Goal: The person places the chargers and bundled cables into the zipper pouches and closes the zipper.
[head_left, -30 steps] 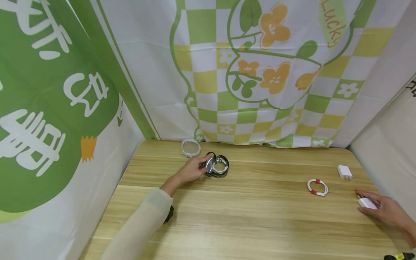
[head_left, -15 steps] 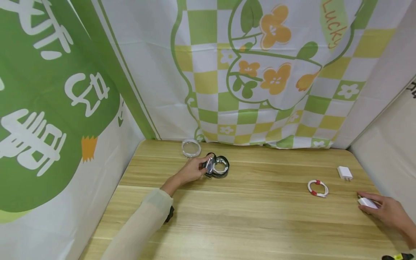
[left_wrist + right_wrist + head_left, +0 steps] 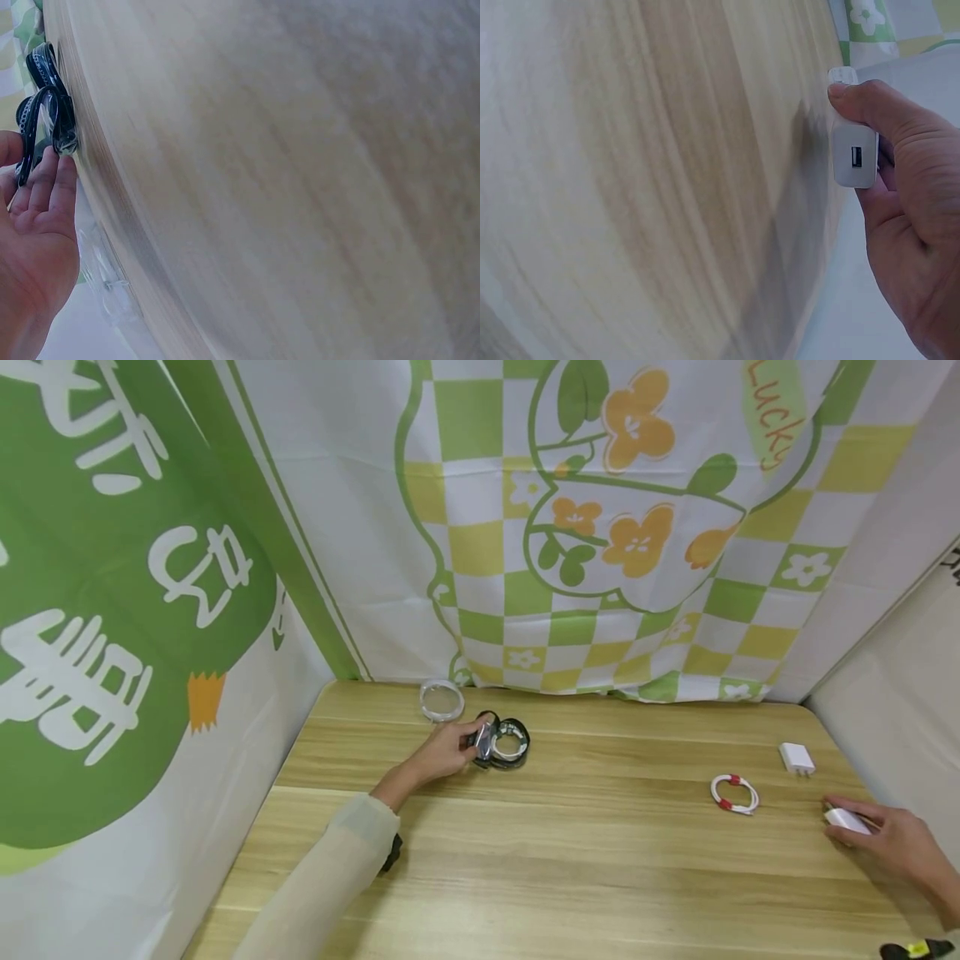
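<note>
On the far left of the table, my left hand (image 3: 442, 750) pinches a black coiled band (image 3: 486, 739) between thumb and fingers. Clear shiny plastic shows on it, and pale marks run along the flat black loops (image 3: 46, 94) in the left wrist view. Right beside it lies a second black ring (image 3: 519, 727) with a pale inner ring. My right hand (image 3: 900, 843) grips a white USB charger (image 3: 847, 821) near the right edge, its prongs pointing away from the palm. The charger's USB port (image 3: 856, 157) faces the right wrist camera.
A clear-and-white coil (image 3: 423, 702) lies behind the left hand. Toward the right are a white cable coil (image 3: 715, 788) with red ties and another white charger (image 3: 795, 757). Printed cloth (image 3: 476, 560) hangs at the wooden table's (image 3: 600, 852) back edge.
</note>
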Available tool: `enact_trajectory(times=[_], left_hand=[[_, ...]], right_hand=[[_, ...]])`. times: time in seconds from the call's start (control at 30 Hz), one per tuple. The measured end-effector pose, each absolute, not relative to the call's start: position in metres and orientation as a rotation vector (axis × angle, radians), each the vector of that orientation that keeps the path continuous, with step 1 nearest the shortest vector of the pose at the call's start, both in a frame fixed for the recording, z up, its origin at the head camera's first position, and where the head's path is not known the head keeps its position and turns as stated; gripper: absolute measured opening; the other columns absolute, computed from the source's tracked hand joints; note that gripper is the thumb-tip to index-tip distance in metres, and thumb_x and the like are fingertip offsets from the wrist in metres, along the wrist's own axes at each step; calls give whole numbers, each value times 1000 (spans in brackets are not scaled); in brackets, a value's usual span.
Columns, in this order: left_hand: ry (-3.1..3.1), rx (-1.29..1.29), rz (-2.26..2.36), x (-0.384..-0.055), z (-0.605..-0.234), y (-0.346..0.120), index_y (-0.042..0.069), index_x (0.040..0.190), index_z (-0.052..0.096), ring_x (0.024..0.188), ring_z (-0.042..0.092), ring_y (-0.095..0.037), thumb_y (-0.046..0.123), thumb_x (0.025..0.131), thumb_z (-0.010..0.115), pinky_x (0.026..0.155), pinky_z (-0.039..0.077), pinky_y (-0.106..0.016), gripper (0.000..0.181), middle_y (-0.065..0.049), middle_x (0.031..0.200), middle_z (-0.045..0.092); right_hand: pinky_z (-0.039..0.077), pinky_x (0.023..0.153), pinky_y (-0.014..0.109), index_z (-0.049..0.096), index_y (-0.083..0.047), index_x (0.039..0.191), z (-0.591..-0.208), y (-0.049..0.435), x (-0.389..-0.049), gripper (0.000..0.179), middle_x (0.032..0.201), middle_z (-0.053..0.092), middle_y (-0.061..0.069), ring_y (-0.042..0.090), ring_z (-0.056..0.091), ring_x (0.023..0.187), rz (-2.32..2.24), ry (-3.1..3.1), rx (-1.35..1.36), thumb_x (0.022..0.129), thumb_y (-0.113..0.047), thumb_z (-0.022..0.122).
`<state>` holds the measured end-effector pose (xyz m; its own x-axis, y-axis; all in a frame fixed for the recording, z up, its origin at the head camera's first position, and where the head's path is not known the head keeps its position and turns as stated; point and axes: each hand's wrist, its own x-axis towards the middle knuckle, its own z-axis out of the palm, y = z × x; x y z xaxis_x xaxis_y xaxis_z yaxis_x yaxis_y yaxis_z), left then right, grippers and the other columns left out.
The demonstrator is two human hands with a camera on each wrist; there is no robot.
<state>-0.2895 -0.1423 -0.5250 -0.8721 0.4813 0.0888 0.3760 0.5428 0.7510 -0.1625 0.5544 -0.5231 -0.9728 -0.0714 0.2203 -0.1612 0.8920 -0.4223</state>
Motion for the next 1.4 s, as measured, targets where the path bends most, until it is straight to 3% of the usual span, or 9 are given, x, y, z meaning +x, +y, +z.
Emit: enact_trajectory(times=[0.13,0.3,0.43,0.77,0.9,1.0,1.1,1.27,1.4], left_hand=[[2641,732,1241,-290,-526,-142,8,161,44,54,42,-5,-2,95,64,48,38,-21,69,-6,81,70],[2652,744,1224,-290,-526,-142,7,161,44,53,40,-5,-1,95,64,48,36,-20,69,5,61,51],[2657,741,1218,-290,-525,-143,8,161,44,53,39,-5,0,96,64,48,35,-20,68,9,57,38],[2660,734,1213,-291,-523,-143,10,161,44,54,39,-5,3,98,65,49,35,-21,67,9,62,42],[2661,738,1208,-290,-524,-143,9,161,44,54,39,-5,2,97,65,48,36,-20,68,3,64,50],[2659,736,1226,-290,-525,-142,10,160,45,54,40,-5,2,96,66,49,36,-20,68,-8,76,66],[2659,737,1247,-290,-525,-142,9,160,46,56,41,-5,1,96,66,49,37,-20,67,-18,104,77],[2663,735,1244,-290,-526,-142,7,159,47,56,41,-5,1,96,67,50,38,-20,67,-19,129,73],[2665,734,1231,-289,-525,-143,9,160,46,55,39,-5,2,97,67,49,36,-20,67,-17,95,75]], right_hand=[[33,70,1,83,-12,119,-519,550,-164,45,107,54,-41,-32,35,95,662,-2838,190,77,-25,96],[33,73,-2,82,-10,120,-515,544,-167,47,108,48,-48,-36,31,99,697,-2821,225,78,-24,96],[34,74,-2,83,-12,119,-509,539,-174,46,109,49,-47,-35,34,100,735,-2783,257,76,-20,97],[37,71,3,82,-18,122,-493,526,-182,46,111,50,-46,-31,40,98,788,-2773,280,78,-16,95],[38,69,5,83,-20,121,-491,520,-183,45,112,64,-32,-24,45,93,767,-2787,288,77,-15,95],[37,67,6,83,-21,120,-489,514,-185,45,114,78,5,-20,46,91,715,-2794,305,77,-15,95],[36,68,5,82,-18,122,-486,507,-187,45,119,69,38,-23,43,94,718,-2789,338,78,-12,94],[39,71,2,82,-12,121,-481,495,-192,45,118,72,33,-27,42,100,756,-2745,401,77,-6,94],[40,72,3,81,-11,121,-479,485,-196,45,121,72,27,-26,43,102,764,-2735,442,78,-7,93]])
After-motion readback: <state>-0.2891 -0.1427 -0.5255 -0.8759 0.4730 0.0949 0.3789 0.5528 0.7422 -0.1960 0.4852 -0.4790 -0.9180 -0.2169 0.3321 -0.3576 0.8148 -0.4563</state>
